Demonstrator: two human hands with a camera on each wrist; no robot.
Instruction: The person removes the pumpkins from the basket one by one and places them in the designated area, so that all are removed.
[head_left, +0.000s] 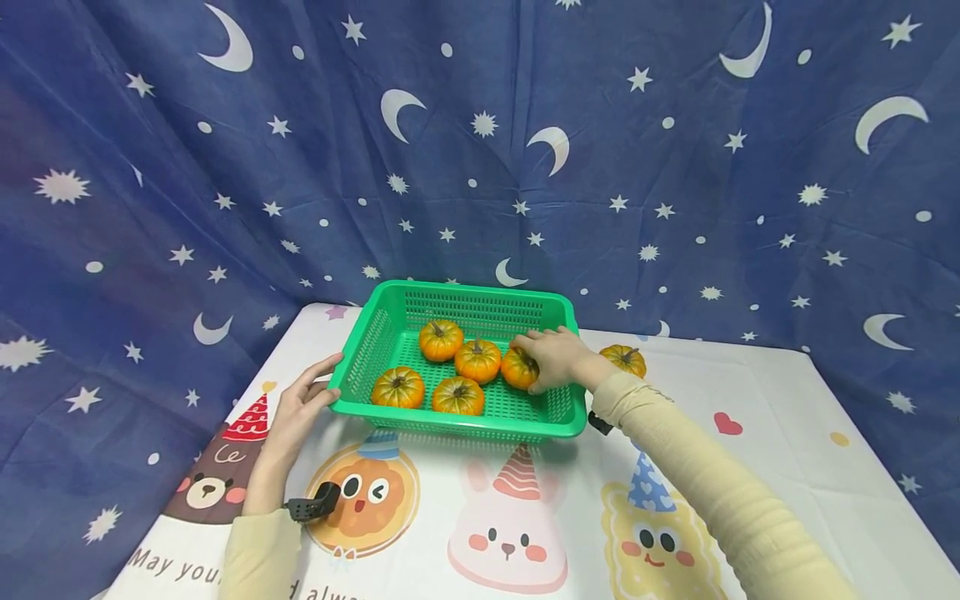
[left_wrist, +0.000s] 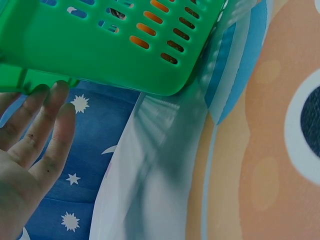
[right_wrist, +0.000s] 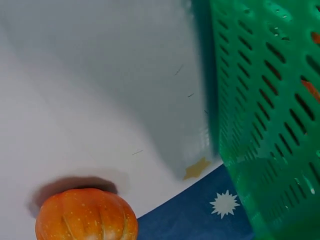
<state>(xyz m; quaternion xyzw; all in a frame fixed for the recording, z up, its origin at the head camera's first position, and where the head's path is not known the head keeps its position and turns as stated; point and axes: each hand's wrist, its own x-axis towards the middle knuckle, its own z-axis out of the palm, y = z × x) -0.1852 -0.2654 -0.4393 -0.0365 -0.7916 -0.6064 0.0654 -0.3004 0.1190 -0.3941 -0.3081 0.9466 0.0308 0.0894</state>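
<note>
A green plastic basket [head_left: 457, 429] holds several small orange pumpkins [head_left: 398, 387]. Over its right side reaches my right hand [head_left: 557, 358], fingers and thumb curled around the rightmost pumpkin [head_left: 516, 372] inside. That hand is out of sight in the right wrist view, where the basket's slotted side wall [right_wrist: 270, 110] shows. My left hand [head_left: 298, 408] is at the basket's left end, its fairly straight fingertips touching the rim. From the left wrist view, the fingers [left_wrist: 52, 130] meet the rim from below; the thumb is hidden there.
One more pumpkin [head_left: 624, 359] sits on the table outside the basket, to its right, behind my right forearm. A white cloth with cartoon prints [head_left: 780, 433] covers the table. Behind the table's back edge hangs a blue curtain [head_left: 465, 208] with moons and stars.
</note>
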